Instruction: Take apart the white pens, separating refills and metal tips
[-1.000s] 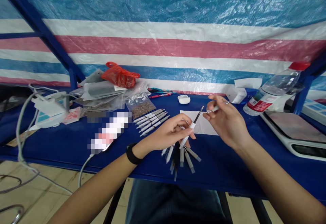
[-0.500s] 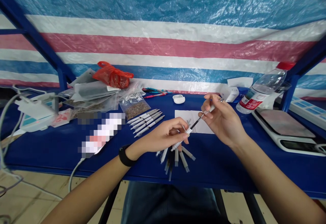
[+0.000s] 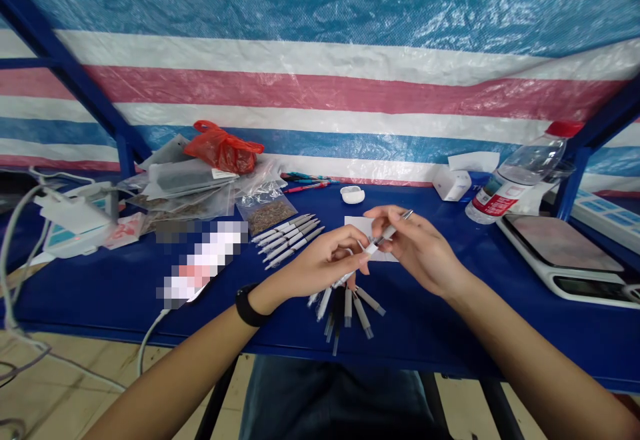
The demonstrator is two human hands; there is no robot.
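Observation:
My left hand (image 3: 327, 265) grips a white pen barrel (image 3: 357, 267) above a fan of grey-capped pens (image 3: 345, 313) lying on the blue table (image 3: 90, 287). My right hand (image 3: 417, 243) pinches a slim white pen part with a metal tip (image 3: 395, 225). That part meets the top of the left-hand barrel, and my fingers hide the joint. Both hands hover over the edge of a white paper sheet (image 3: 363, 227). A neat row of several white pens (image 3: 290, 241) lies left of my left hand.
Behind my hands are a bag of brown granules (image 3: 265, 217), a red plastic bag (image 3: 223, 150), a white case (image 3: 353, 195) and a tissue box (image 3: 453, 185). A water bottle (image 3: 520, 183) and a digital scale (image 3: 555, 253) stand right. A pixelated object (image 3: 200, 263) has a white cable.
My right hand has moved left and down towards my left hand, closing the gap between them. The pen part in it now meets the barrel. The view has shifted slightly.

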